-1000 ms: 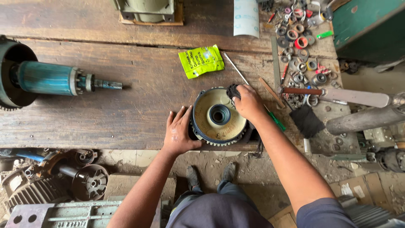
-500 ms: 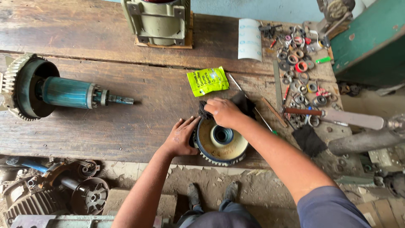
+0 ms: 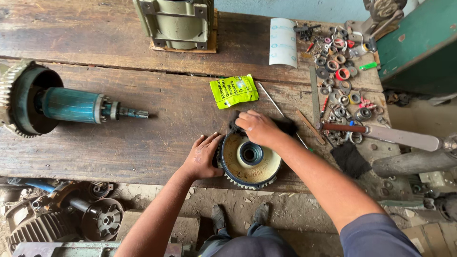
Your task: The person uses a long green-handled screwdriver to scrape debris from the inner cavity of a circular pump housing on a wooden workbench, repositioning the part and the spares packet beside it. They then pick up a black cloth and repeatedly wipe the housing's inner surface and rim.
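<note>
A person's left hand [image 3: 203,157] braces a round finned motor end cover [image 3: 249,161] at the wooden surface's [image 3: 143,143] near edge, fingers spread flat. The right hand [image 3: 258,127] presses a dark rag [image 3: 285,125] onto its rim. A hard push could tip it off that edge.

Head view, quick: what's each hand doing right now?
Left hand: open, palm flat against the rim of the round finned motor cover.
Right hand: closed on a dark rag, pressed on the cover's top edge.

Motor repair workshop: worn wooden bench [image 3: 119,152], rotor [image 3: 71,105], bearings [image 3: 340,76] at right edge, motor parts [image 3: 57,221] on floor.
</note>
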Available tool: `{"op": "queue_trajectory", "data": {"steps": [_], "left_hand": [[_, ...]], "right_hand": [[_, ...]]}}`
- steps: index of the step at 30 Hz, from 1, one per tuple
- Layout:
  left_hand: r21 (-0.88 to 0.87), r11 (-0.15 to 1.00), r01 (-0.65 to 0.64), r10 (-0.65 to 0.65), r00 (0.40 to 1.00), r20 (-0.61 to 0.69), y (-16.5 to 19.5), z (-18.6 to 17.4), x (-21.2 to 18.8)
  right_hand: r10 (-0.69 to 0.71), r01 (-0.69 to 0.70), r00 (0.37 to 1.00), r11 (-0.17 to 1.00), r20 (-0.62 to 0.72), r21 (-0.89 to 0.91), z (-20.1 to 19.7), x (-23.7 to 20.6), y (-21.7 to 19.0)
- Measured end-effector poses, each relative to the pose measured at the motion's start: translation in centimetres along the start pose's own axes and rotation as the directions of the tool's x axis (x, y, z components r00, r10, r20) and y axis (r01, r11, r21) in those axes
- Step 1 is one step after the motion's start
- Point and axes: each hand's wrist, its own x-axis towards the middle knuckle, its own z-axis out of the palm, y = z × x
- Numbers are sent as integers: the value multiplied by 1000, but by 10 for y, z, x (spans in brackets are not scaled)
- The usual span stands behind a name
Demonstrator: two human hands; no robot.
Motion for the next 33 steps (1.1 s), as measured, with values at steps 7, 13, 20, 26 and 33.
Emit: {"op": "queue_trajectory", "data": {"steps": [7,13,20,26,33], "left_hand": [[-12,1000,2,-2,1000,-8,-6,9,-2],[13,1000,3,-3,1000,-28,-4,10,-8],[58,990,130,-128,991,-38,12,21,-22],[147,956,255,-247,966,-72,37,41,-39],[81,942,325,-303,930,-211,51,64,-50]], "right_hand": [[458,-424,871,883,175,-204,3,-9,-1],[123,-110,988,985,-92,131,-6,-26,12],[695,-704,703,711,150,8,-4,-85,2],[369,-374,920,927,-133,-9,11,-52,4],[651,-620,736,758,184,-203,2,-53,2]]}}
